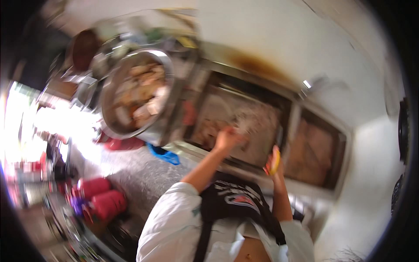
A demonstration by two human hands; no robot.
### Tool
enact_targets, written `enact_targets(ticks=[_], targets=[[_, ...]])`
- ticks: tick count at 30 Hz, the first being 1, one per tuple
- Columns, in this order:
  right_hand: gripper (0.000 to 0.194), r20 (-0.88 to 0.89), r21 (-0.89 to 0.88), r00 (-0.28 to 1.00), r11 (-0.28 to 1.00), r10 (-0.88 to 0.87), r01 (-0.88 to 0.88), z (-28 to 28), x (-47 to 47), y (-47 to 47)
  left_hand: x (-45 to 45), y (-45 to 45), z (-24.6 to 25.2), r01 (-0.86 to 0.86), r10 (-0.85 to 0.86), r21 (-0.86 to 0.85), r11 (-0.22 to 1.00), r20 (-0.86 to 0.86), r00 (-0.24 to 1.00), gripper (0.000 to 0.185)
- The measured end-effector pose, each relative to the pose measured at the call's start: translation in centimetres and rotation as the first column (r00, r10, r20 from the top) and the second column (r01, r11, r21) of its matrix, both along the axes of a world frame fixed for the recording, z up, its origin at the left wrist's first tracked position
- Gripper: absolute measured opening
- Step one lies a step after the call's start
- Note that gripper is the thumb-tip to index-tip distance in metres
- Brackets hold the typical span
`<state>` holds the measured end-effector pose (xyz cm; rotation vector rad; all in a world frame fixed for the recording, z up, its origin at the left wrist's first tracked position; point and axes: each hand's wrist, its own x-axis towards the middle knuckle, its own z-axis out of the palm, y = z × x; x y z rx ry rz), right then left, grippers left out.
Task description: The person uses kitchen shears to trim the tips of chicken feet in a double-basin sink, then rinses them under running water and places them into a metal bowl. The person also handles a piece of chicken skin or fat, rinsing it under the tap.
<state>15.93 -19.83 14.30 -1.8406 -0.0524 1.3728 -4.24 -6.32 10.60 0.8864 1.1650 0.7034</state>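
My left hand [227, 140] is over the left basin [203, 150] of a metal double sink, beside a blurred splash of water [252, 119]. Whether its fingers hold something is lost in the blur. Cloudy water [262, 149] stands in this basin, with brownish pieces [208, 129] at its left side. At the near right corner of the basin, my right hand [274, 165] grips a yellow-handled tool [277, 160]. A grey streak above the handle may be its blade. The right basin [342, 150] contains brownish water [307, 154].
A large metal pot [108, 114] left of the sink holds pale and brown chunks [140, 91], seemingly meat. A blue plastic bag [165, 155] hangs below the counter edge. Red gas cylinders [108, 204] stand on the grey floor [147, 178]. A stained white wall [278, 39] rises behind the sink.
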Motion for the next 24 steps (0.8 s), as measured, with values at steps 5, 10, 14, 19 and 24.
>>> enact_targets(ticks=[5,10,14,19,24], targets=[[0.060,-0.121,0.047,0.968,0.973,-0.218,0.225,0.5,-0.7,-1.8,-2.3,-0.1,-3.7,0.040,-0.071,-0.191,0.981,-0.157,0.985,0.040],[0.057,-0.211,-0.012,0.927,0.949,-0.312,0.316,-0.6,-1.5,-2.4,0.8,2.5,-8.5,0.173,-0.242,-0.229,0.958,-0.324,0.915,0.050],[0.057,-0.235,-0.040,0.912,0.941,-0.336,0.336,-2.2,-2.9,-2.8,6.2,5.7,-12.6,0.426,-0.399,-0.090,0.900,-0.566,0.721,0.059],[0.048,-0.169,-0.091,0.944,0.958,-0.283,0.271,-3.3,-4.2,-3.5,12.6,7.4,-17.4,0.739,-0.270,0.141,0.659,-0.873,0.407,0.074],[0.030,-0.187,0.013,0.934,0.950,-0.305,0.313,-5.0,-3.9,-3.6,14.6,8.2,-18.4,0.871,-0.280,-0.061,0.488,-0.956,0.090,0.065]])
